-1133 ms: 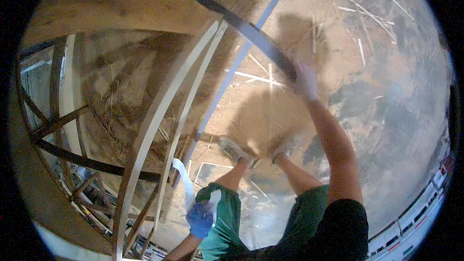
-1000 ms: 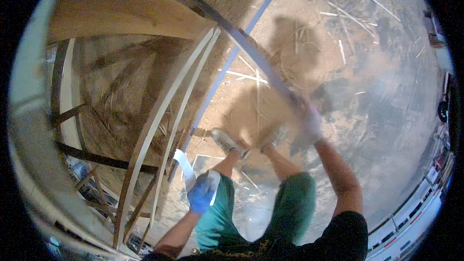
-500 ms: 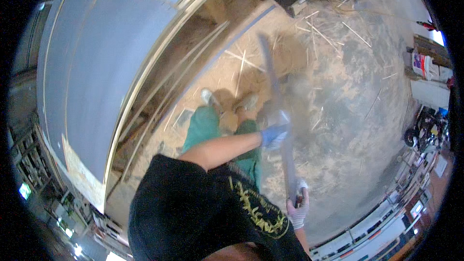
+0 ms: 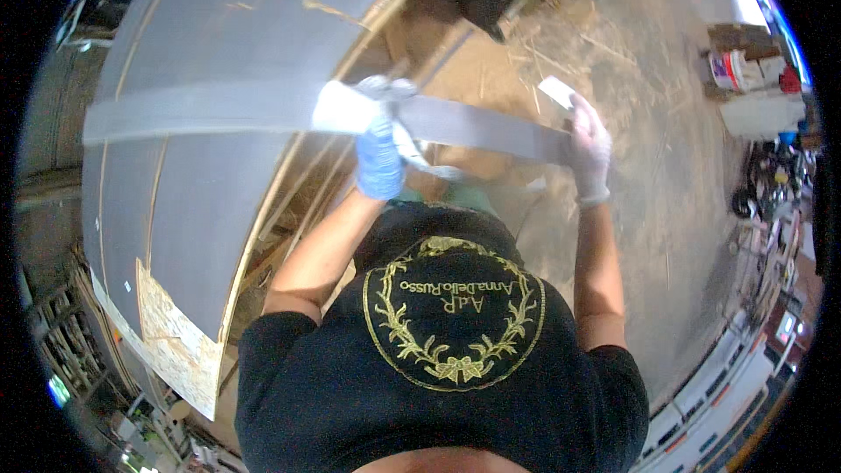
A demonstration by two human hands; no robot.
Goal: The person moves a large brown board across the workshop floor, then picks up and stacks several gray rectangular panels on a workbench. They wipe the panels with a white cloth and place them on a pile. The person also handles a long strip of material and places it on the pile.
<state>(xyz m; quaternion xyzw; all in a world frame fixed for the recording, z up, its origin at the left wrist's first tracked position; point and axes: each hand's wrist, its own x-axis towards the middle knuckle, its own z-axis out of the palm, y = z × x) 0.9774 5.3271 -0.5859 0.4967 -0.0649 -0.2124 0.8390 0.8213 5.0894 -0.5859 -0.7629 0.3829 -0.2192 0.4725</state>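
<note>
A long grey strip (image 4: 263,118) runs nearly level across the upper half of the view, held up in the air in front of the person, above the floor and across the face of a large curved grey panel (image 4: 210,26). Its left end tapers off near the dark rim of the picture; its right end stops at the right hand. Motion blur softens the strip's edges, so its material and thickness cannot be judged. The middle of the strip is hidden behind the left hand (image 4: 378,144), which wears a blue glove with a pale patch beside it that is too blurred to identify. The left fingers are closed around the strip. The right hand (image 4: 589,144), in a whitish glove, grips the strip's right end with fingers wrapped on it; a small white rectangular piece (image 4: 555,90) shows just above this hand, and whether it is held cannot be told. The person's legs are mostly covered by the black shirt (image 4: 438,359). The floor (image 4: 666,210) is bare, dusty concrete strewn with straw-like scraps. Buckets and clutter (image 4: 736,70) stand at the far right edge. Both forearms rise from the lower frame, elbows bent, hands well apart.
</note>
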